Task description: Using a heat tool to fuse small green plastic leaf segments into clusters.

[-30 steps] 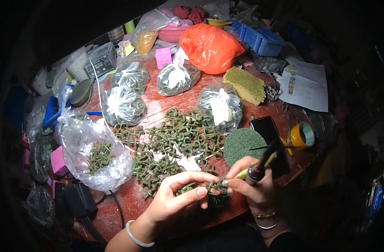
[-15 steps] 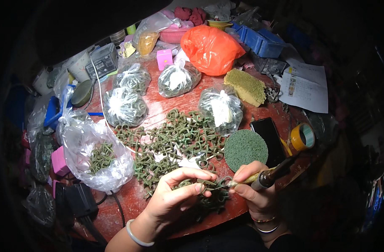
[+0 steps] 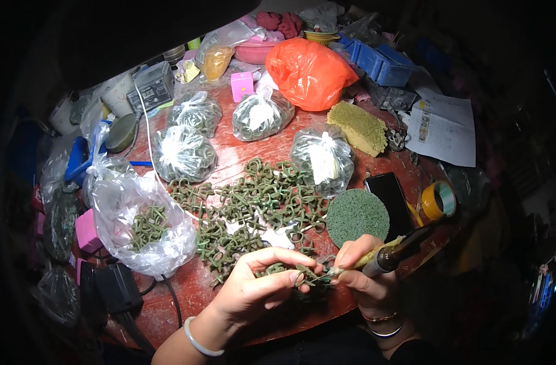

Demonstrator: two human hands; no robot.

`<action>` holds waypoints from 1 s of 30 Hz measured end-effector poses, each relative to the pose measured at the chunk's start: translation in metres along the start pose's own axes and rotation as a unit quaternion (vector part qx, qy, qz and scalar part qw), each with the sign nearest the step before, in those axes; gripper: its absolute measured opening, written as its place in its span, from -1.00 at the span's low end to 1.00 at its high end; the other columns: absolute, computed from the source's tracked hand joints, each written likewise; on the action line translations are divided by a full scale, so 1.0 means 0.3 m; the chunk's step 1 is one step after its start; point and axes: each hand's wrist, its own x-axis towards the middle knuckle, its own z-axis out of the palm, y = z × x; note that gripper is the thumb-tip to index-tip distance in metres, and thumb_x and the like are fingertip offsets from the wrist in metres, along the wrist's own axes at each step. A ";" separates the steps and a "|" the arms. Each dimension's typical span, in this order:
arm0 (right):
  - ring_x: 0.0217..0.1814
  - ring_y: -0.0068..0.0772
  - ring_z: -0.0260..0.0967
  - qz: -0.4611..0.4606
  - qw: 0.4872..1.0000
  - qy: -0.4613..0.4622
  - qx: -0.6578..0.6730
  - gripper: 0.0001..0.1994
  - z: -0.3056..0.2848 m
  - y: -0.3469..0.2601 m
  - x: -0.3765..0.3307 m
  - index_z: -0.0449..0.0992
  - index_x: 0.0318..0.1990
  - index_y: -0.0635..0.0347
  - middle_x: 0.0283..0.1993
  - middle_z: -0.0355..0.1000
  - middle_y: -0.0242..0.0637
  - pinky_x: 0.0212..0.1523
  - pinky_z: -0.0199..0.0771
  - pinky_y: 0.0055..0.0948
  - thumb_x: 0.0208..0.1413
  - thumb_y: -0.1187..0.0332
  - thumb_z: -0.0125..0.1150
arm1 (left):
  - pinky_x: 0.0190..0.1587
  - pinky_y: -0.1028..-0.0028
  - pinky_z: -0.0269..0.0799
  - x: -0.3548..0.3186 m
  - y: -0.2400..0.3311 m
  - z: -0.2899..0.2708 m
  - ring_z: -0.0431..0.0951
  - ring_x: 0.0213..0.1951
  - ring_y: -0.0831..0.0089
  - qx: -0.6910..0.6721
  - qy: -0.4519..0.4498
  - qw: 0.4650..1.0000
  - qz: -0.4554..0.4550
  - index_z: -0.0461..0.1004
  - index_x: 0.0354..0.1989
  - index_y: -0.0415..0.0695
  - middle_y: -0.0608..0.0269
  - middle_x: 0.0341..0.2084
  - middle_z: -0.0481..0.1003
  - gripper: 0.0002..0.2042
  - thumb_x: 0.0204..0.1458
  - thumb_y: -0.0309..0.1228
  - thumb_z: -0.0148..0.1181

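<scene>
My left hand (image 3: 253,286) pinches a small dark green ring-shaped piece (image 3: 299,277) between thumb and fingertips, above the near edge of a red table. Facing it, my right hand (image 3: 370,286) is closed round a pen-like tool (image 3: 386,258) with a dark barrel, a metal collar and a yellow wrapped part. Its thin tip reaches to the ring piece; whether they touch is hard to tell. Just beyond my hands spreads a heap of similar green ring pieces (image 3: 253,213). Beside my right hand lies a round green porous pad (image 3: 357,215).
An open clear bag (image 3: 138,207) holding green pieces lies left of the heap. Several tied bags (image 3: 184,153) stand behind it. A black phone (image 3: 392,204), yellow tape roll (image 3: 438,199), yellow sponge (image 3: 358,129), paper sheet (image 3: 442,131) and orange-red bag (image 3: 311,73) occupy the right and back.
The tool tip and my right fingers have shifted slightly at the ring piece, and my left fingers have moved a little right. The whole scene sits slightly further right in the picture.
</scene>
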 end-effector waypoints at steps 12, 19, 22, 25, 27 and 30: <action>-0.37 -0.41 0.36 -0.016 0.996 0.007 -0.091 -0.79 0.027 -0.008 0.017 0.37 -0.28 0.31 -0.39 0.37 -0.16 -0.30 0.38 -0.52 -0.09 0.66 0.24 | -0.62 0.75 0.22 -0.005 0.009 0.018 0.47 -0.51 0.69 -0.028 0.001 1.000 0.006 0.47 -0.05 -0.29 0.07 -0.21 0.54 -0.74 0.07 -0.54 0.14; -0.30 -0.55 0.41 -0.093 0.980 0.056 -0.166 -0.79 0.040 0.007 0.017 0.46 -0.28 0.28 -0.32 0.47 -0.26 -0.27 0.39 -0.57 -0.09 0.65 0.33 | -0.63 0.73 0.16 0.007 -0.008 0.000 0.31 -0.64 0.76 0.028 0.009 1.000 0.011 0.50 -0.05 -0.21 0.22 -0.38 0.57 -0.74 0.06 -0.53 0.16; -0.29 -0.52 0.42 -0.092 0.979 0.074 -0.167 -0.78 0.026 0.006 0.005 0.46 -0.27 0.29 -0.32 0.47 -0.23 -0.25 0.40 -0.56 -0.10 0.66 0.33 | -0.62 0.72 0.15 0.010 -0.012 0.005 0.29 -0.66 0.77 0.053 0.021 0.998 0.027 0.51 -0.05 -0.19 0.25 -0.43 0.56 -0.74 0.06 -0.53 0.16; -0.27 -0.48 0.42 -0.089 0.983 0.026 -0.160 -0.77 0.020 -0.002 0.005 0.46 -0.26 0.30 -0.31 0.46 -0.22 -0.23 0.40 -0.55 -0.10 0.67 0.31 | -0.62 0.72 0.14 0.007 -0.011 0.005 0.28 -0.66 0.77 0.056 0.023 0.998 0.025 0.51 -0.05 -0.19 0.27 -0.44 0.55 -0.74 0.06 -0.53 0.16; -0.26 -0.48 0.42 -0.098 0.976 0.036 -0.193 -0.78 0.022 -0.002 0.005 0.46 -0.26 0.31 -0.30 0.46 -0.21 -0.22 0.40 -0.54 -0.09 0.67 0.30 | -0.61 0.72 0.14 0.005 -0.010 0.006 0.28 -0.66 0.77 0.049 0.022 0.998 0.013 0.51 -0.05 -0.19 0.28 -0.43 0.55 -0.74 0.06 -0.53 0.16; -0.25 -0.47 0.41 -0.104 0.974 0.031 -0.199 -0.80 0.016 -0.003 0.002 0.45 -0.26 0.31 -0.30 0.45 -0.21 -0.21 0.40 -0.54 -0.06 0.66 0.27 | -0.62 0.72 0.13 0.005 -0.003 0.008 0.27 -0.66 0.77 0.049 0.031 0.998 0.017 0.51 -0.04 -0.19 0.30 -0.43 0.55 -0.74 0.06 -0.53 0.17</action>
